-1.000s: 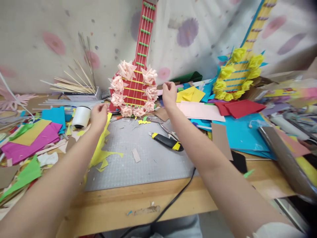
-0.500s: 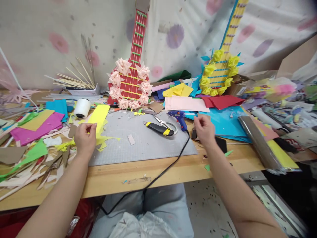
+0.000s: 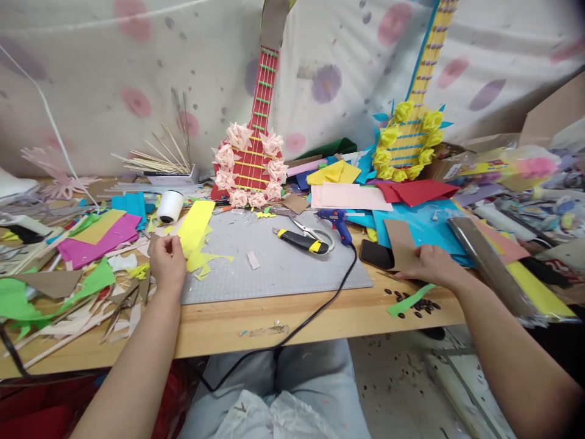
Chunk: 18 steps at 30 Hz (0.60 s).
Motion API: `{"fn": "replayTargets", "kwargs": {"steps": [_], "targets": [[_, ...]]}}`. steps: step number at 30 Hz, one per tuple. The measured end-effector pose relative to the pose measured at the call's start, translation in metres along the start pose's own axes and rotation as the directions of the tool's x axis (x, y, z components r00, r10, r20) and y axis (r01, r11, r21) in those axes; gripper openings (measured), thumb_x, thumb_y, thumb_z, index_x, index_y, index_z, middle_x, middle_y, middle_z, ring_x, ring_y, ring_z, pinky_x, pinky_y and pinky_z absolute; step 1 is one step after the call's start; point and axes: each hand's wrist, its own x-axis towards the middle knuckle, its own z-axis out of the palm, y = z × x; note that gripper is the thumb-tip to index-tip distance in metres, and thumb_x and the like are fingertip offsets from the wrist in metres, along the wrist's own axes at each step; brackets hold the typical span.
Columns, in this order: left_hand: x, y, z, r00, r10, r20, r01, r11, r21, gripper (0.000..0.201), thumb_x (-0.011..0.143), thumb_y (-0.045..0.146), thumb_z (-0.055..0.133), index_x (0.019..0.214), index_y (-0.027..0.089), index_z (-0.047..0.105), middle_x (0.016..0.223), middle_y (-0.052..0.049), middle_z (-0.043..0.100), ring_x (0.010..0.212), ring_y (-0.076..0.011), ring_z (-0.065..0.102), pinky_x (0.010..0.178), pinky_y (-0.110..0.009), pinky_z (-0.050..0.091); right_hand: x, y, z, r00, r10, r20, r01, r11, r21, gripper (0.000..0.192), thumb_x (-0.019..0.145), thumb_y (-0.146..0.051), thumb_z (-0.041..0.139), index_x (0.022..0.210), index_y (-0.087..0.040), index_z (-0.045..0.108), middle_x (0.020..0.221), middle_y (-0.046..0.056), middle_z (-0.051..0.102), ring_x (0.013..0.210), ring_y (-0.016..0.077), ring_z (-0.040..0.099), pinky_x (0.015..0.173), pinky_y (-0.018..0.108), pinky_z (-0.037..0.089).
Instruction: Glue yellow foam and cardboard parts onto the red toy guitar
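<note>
My left hand (image 3: 167, 263) rests at the left edge of the grey cutting mat (image 3: 274, 277), fingers curled closed. Whatever they may hold is hidden. Beside it lie a yellow felt strip (image 3: 196, 225) and ragged yellow scraps. Over on the right, my right hand (image 3: 432, 263) grips the lower edge of a brown felt or card piece (image 3: 398, 238) between thumb and fingers. That piece partly covers a black phone (image 3: 375, 254). Below the hand, a green strip (image 3: 409, 302) lies across several small black discs (image 3: 419, 310).
On the mat are a yellow-black utility knife (image 3: 301, 241) and scissors (image 3: 326, 236). A blue glue gun (image 3: 336, 221) trails a black cord (image 3: 315, 314) over the table edge. Behind stand a red paper guitar (image 3: 251, 161) and a yellow one (image 3: 409, 137). Scraps crowd the left.
My right hand has moved right and toward me, from beside the glue gun to the brown piece, uncovering the phone and black discs. My left hand stays closed by the yellow strip; the view shifted left.
</note>
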Motion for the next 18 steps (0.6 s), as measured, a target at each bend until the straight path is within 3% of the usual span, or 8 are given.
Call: {"fn": "replayTargets", "kwargs": {"steps": [2,5,9,12,16,18], "targets": [[0.001,-0.002,0.002,1.0,0.007,0.003,-0.007,1.0,0.002,0.02,0.08,0.039,0.045,0.079,0.02,0.052,0.082,-0.005,0.058,0.079,-0.0203,0.055,0.076,-0.033,0.043,-0.001,-0.003,-0.001,1.0,-0.01,-0.018,0.01,1.0,-0.004,0.087,0.047,-0.063,0.071,0.114,-0.013,0.046,0.116,0.028,0.052,0.111,0.0413,0.049,0.086,0.044,0.041],[0.001,-0.002,0.006,1.0,0.021,-0.02,-0.021,1.0,0.01,0.017,0.077,0.035,0.048,0.077,0.019,0.053,0.078,-0.004,0.058,0.074,-0.0187,0.055,0.071,-0.031,0.044,0.003,-0.013,-0.006,0.994,-0.109,0.008,0.109,0.993,0.034,0.097,0.063,-0.063,0.06,0.136,-0.01,0.024,0.135,0.024,0.041,0.121,0.0365,0.043,0.095,0.041,0.039],[0.002,-0.002,0.007,0.999,0.037,-0.025,-0.037,0.999,0.026,0.016,0.076,0.033,0.049,0.074,0.018,0.054,0.076,-0.004,0.058,0.072,-0.0182,0.054,0.069,-0.03,0.044,0.03,-0.028,-0.012,0.988,-0.154,0.027,0.153,0.987,0.045,0.078,0.079,-0.061,0.042,0.136,-0.009,0.029,0.141,0.02,0.035,0.129,0.0326,0.035,0.105,0.04,0.029],[0.002,-0.001,0.007,0.999,0.036,-0.028,-0.035,0.999,0.041,0.015,0.076,0.032,0.05,0.073,0.018,0.054,0.074,-0.004,0.057,0.073,-0.0189,0.054,0.07,-0.031,0.044,0.06,-0.041,-0.015,0.999,-0.04,0.031,0.039,0.998,0.04,0.067,0.087,-0.058,0.028,0.136,-0.013,0.032,0.145,0.018,0.029,0.133,0.0363,0.025,0.105,0.048,0.023],[0.002,0.0,0.006,0.999,0.035,-0.025,-0.034,0.999,0.023,0.015,0.075,0.032,0.052,0.075,0.018,0.055,0.075,-0.004,0.058,0.072,-0.0179,0.054,0.07,-0.031,0.044,0.087,-0.061,-0.025,0.997,0.081,0.014,-0.082,0.995,0.048,0.074,0.085,-0.062,0.029,0.14,-0.012,0.027,0.148,0.02,0.02,0.136,0.0411,0.012,0.104,0.053,0.017],[0.001,0.0,0.006,1.0,0.02,-0.009,-0.02,1.0,0.012,0.016,0.075,0.032,0.053,0.078,0.017,0.056,0.076,-0.003,0.058,0.07,-0.0171,0.054,0.067,-0.03,0.044,0.088,-0.068,-0.034,0.996,0.08,-0.035,-0.079,0.996,0.042,0.073,0.085,-0.059,0.034,0.139,-0.01,0.029,0.147,0.021,0.022,0.135,0.0402,0.014,0.104,0.051,0.018]]}}
